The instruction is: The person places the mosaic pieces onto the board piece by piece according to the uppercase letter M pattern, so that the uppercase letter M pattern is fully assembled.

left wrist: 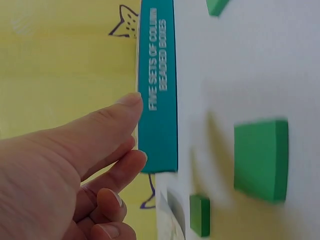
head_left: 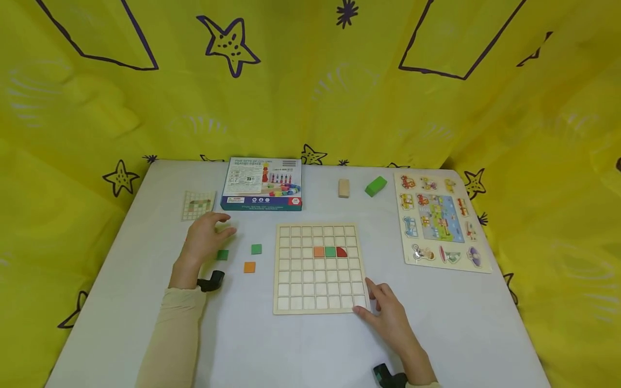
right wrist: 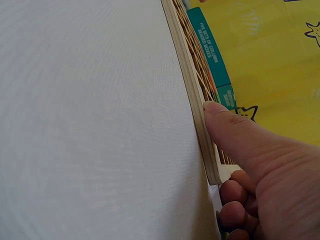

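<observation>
Three pieces (head_left: 330, 251) sit in one row of the board (head_left: 310, 311), its other cells (head_left: 283, 303) bare; two green tiles (head_left: 256, 249) and an orange tile (head_left: 249, 267) lie loose to its left, unplaced. Left hand (head_left: 204, 240) hovers near them, thumb and fingers apart, nothing held; right hand (head_left: 390, 318) has thumb and fingers clamped on the board's near right corner.

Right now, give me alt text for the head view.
A person's right hand holds the near right corner of a wooden grid board with three colored pieces in a row; the left hand hovers near loose tiles. A box lies farther back.
</observation>
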A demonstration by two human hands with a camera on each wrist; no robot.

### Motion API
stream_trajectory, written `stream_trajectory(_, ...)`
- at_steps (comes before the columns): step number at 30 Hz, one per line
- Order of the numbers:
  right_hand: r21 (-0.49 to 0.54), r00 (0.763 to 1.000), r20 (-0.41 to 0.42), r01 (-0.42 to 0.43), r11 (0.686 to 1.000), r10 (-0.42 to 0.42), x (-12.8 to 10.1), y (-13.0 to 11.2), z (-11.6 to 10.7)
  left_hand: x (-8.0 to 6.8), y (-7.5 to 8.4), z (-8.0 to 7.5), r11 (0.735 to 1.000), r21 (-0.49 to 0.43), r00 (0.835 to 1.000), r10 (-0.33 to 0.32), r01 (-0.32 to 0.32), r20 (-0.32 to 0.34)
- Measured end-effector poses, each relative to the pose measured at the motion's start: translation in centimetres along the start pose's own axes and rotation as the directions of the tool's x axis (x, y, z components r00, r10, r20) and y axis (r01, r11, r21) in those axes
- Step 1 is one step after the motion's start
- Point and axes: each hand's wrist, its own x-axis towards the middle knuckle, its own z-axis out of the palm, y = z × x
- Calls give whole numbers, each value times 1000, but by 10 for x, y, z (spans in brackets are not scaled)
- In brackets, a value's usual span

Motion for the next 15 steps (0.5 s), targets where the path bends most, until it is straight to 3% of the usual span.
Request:
stream_trajectory(7,8,1000,-11,9,1000,-9,1,0,1,-10,-19,-12,1000,26,999,-9,10,-43)
stream_trajectory(15,1,1000,-9,1,1000,-1,0,-1,0,-15,-33,-18,998,40,998,-57,57,-12)
